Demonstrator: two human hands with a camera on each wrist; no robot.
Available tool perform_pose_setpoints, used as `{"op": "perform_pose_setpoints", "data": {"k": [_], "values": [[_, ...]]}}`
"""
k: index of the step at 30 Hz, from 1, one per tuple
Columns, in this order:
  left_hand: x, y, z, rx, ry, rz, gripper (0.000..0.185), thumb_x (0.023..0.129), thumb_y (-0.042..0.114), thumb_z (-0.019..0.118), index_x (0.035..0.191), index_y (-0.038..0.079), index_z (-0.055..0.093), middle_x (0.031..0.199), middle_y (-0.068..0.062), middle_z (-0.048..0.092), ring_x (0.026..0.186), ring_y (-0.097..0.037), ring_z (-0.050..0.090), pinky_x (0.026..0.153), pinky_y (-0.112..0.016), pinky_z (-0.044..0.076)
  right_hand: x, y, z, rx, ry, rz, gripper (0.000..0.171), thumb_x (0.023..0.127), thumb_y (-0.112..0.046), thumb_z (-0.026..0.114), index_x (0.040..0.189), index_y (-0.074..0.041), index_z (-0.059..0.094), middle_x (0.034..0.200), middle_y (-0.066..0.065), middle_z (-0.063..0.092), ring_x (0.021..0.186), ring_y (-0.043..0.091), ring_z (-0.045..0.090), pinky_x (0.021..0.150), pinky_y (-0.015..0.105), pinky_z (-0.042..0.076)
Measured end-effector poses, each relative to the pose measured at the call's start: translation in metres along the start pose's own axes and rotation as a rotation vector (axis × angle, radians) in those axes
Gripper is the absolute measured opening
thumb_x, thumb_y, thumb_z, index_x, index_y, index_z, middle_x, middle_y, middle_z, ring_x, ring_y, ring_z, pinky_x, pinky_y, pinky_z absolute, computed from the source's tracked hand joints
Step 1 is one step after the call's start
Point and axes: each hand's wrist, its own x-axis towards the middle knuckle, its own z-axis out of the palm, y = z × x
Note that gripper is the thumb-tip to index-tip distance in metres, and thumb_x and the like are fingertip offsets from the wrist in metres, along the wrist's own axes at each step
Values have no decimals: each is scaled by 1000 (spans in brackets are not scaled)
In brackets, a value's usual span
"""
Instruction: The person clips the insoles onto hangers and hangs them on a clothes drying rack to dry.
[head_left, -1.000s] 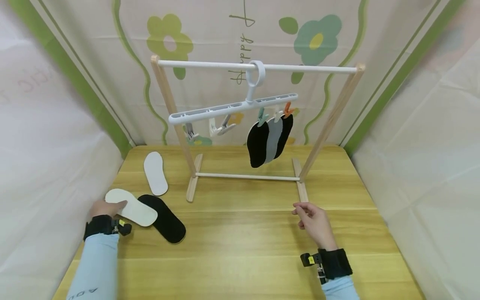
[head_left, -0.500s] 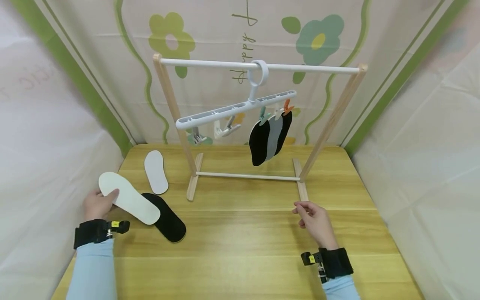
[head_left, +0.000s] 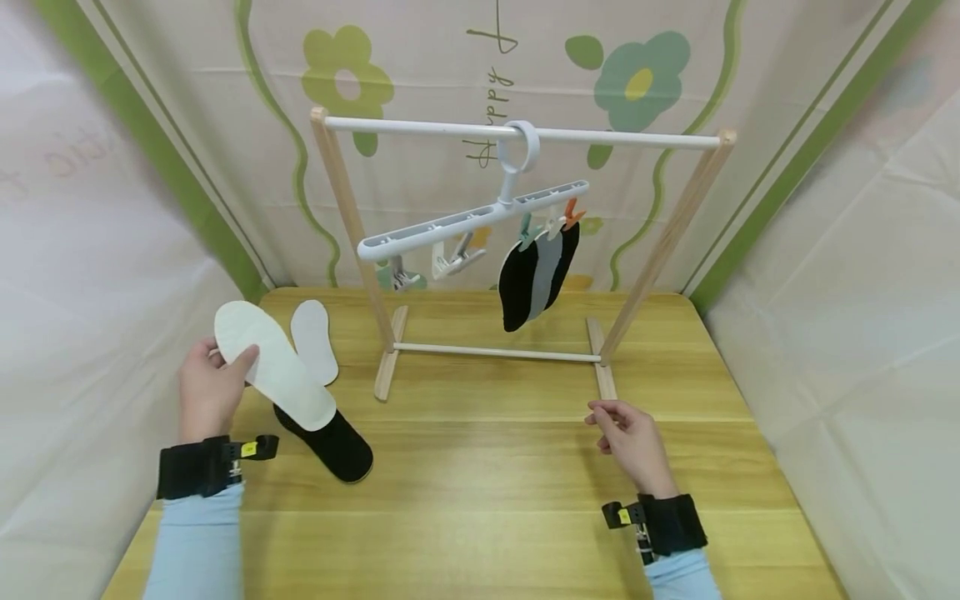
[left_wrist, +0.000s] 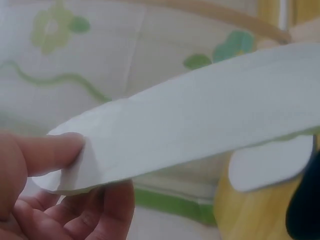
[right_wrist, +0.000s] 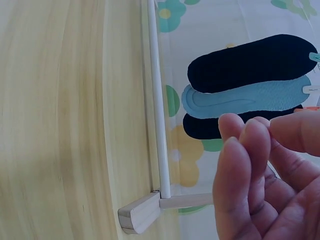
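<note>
White insole [head_left: 283, 368] slants, pinched by the left grip [head_left: 211, 392] (right grip [head_left: 632, 443] loosely curled).

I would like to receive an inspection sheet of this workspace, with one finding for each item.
Surface: wood-grain tabletop carries the rack.
Job's things: held white insole; flat white insole and black insole on the tabletop; three insoles clipped to the hanger; three other clips hold nothing.
Clutter: nothing seen.
Grips: left hand grip pinches the held white insole; right hand grip, fingers loosely curled, holds nothing.
Cables: nothing seen.
Surroundings: flower-print fabric behind, pale fabric both sides.
</note>
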Motion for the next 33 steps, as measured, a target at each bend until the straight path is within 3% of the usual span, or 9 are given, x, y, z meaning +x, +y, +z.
{"op": "perform_pose_setpoints", "data": {"k": [3, 7, 14, 17, 22, 26, 29, 33], "values": [[-9, 11, 10, 2, -12, 53, 65, 98, 39, 60, 143, -1, 35, 140, -23, 52, 109, -20, 58, 75, -15, 50, 0, -1, -1, -3, -1, -5, 28, 103, -23, 57, 120, -4, 68, 102, 17, 70, 63, 24, 62, 60, 29, 57], [-19, 21, 28, -16, -48, 147, 61, 98, 34, 61, 140, -3, 37, 138, -26, 52, 113, -26, 57, 76, -14, 48, 2, -5, -1, -5, 2, -18, 27, 102, -23, 57, 118, -4, 68, 101, 17, 69, 62, 21, 60, 60, 29, 56], [-38, 34, 64, -17, -121, 319, 48, 98, 25, 64, 129, -6, 45, 124, -24, 60, 97, -13, 60, 73, -13, 50, 8, -15, -1, -11, -8, -50, 28, 103, -25, 57, 117, -4, 68, 102, 14, 69, 65, 26, 61, 62, 29, 57], [-43, 38, 77, -15, -175, 366, 44, 99, 26, 64, 126, -5, 47, 120, -20, 60, 96, -14, 58, 73, -13, 49, 11, -21, -1, -19, -13, -73, 29, 103, -28, 57, 117, -5, 68, 101, 11, 69, 67, 30, 62, 63, 28, 57], [-50, 46, 98, -26, -264, 396, 44, 98, 30, 64, 125, -1, 49, 119, -17, 59, 105, -23, 58, 77, -16, 49, 16, -32, -1, -16, -22, -116, 27, 103, -26, 56, 118, -7, 68, 99, 10, 69, 69, 34, 62, 63, 29, 57], [-54, 49, 115, -48, -331, 386, 43, 98, 30, 65, 126, 2, 49, 121, -14, 59, 109, -26, 59, 80, -22, 52, 19, -43, -1, -15, -36, -141, 28, 103, -27, 56, 119, -8, 68, 100, 9, 69, 69, 29, 63, 63, 30, 57], [-57, 51, 127, -57, -363, 379, 42, 98, 29, 66, 128, 3, 50, 121, -13, 59, 107, -24, 60, 80, -26, 52, 21, -52, 0, -2, -51, -141, 31, 103, -31, 56, 119, -8, 69, 100, 8, 69, 68, 25, 63, 64, 31, 58], [-62, 54, 140, -85, -385, 391, 40, 97, 25, 66, 127, 3, 51, 117, -13, 62, 97, -24, 60, 76, -28, 53, 24, -70, 2, 33, -76, -150, 34, 102, -34, 55, 121, -9, 69, 102, 8, 69, 70, 29, 63, 64, 32, 58]]}}
